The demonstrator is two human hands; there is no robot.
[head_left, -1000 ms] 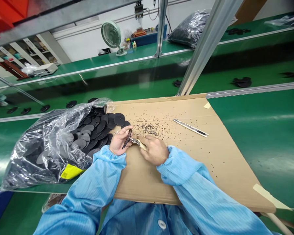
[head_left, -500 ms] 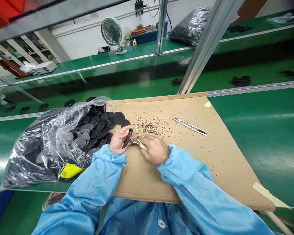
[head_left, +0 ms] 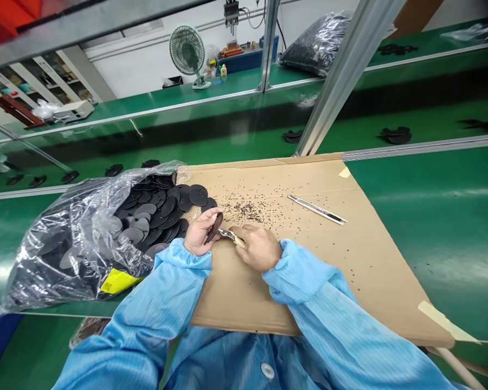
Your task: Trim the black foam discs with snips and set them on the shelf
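Observation:
My left hand (head_left: 198,233) is closed on a dark round disc (head_left: 214,228), which it holds up on edge above the cardboard sheet (head_left: 244,303). In my right hand (head_left: 260,248) is a pair of nippers (head_left: 230,235) with pale handles, its metal jaws pointing left at the disc. The jaws meet or nearly meet the disc's lower right edge; contact cannot be made out for certain. Many black discs (head_left: 168,208) spill from a clear plastic bag (head_left: 65,233) left of my left hand. Small black bits (head_left: 248,211) lie scattered on the cardboard beyond both hands.
A utility knife (head_left: 317,209) lies on the cardboard to the right. Behind runs a green conveyor belt (head_left: 236,132) carrying several dark parts. A metal post (head_left: 337,76) rises at the cardboard's back edge. A small fan (head_left: 187,51) stands on the far shelf.
Both hands, with the disc and the nippers, have shifted very slightly to the right. Dark parts on the conveyor have moved a little to the left.

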